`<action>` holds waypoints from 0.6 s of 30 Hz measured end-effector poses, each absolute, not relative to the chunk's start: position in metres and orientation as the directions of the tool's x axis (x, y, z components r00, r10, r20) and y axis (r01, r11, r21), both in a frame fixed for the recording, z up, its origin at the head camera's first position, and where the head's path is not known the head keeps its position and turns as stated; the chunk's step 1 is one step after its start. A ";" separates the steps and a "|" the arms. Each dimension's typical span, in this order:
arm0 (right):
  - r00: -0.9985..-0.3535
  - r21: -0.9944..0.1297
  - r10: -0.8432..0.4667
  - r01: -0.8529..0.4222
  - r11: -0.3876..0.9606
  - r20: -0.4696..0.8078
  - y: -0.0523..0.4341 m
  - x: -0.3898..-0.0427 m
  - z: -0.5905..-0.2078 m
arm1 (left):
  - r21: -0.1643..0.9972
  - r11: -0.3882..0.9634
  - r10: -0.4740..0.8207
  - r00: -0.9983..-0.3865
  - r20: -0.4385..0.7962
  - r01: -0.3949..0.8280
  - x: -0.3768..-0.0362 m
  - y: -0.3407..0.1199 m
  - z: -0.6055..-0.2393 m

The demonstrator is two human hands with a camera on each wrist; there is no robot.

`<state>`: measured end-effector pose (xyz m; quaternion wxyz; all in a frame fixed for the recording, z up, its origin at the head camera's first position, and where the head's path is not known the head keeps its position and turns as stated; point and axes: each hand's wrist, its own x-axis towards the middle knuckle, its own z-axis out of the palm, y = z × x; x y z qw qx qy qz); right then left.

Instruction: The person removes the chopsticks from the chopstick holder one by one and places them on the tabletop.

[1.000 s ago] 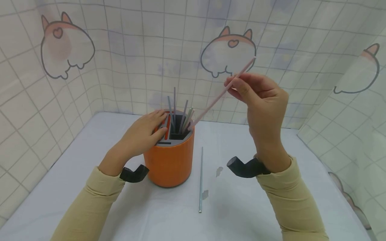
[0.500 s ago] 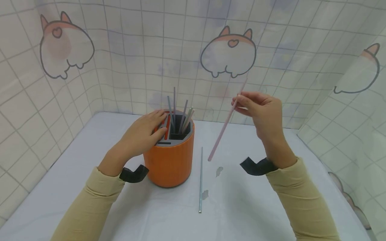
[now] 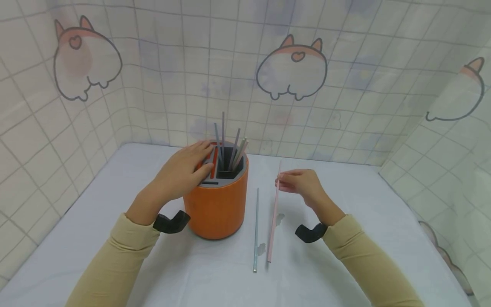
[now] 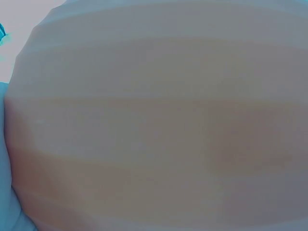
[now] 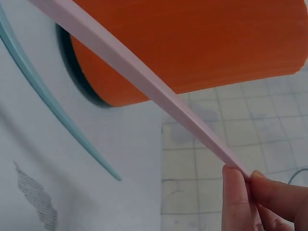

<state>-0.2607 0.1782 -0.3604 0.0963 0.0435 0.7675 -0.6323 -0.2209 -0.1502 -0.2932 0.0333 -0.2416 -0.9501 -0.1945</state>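
My left hand (image 3: 177, 172) rests on the left side of the top of an orange desk organizer (image 3: 215, 211), fingers laid over its grey slotted top. Several thin sticks (image 3: 223, 143) stand leaning in the organizer's dark open compartment. To the right of it, my right hand (image 3: 299, 183) pinches a slim pink stick (image 3: 273, 226) near its far end, between thumb and fingertips. In the right wrist view the pink stick (image 5: 139, 82) slants across in front of the organizer. A pale blue stick (image 3: 255, 238) lies on the table between the organizer and the pink stick.
The table (image 3: 337, 264) wears a white cloth with small grey patches (image 3: 261, 249). A grid-patterned curtain (image 3: 165, 85) with cartoon corgi prints encloses the back and sides. The organizer's wall (image 4: 144, 134) fills the left wrist view as a blurred surface.
My right hand has come down with the pink stick, from beside the organizer's top to low over the table, alongside the blue stick. The left hand has stayed on the organizer.
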 end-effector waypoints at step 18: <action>-0.928 -0.922 -0.084 0.343 0.177 -0.362 0.170 -0.270 -0.415 | 0.351 0.813 0.439 -0.885 0.154 0.465 -0.222 -0.150 -0.294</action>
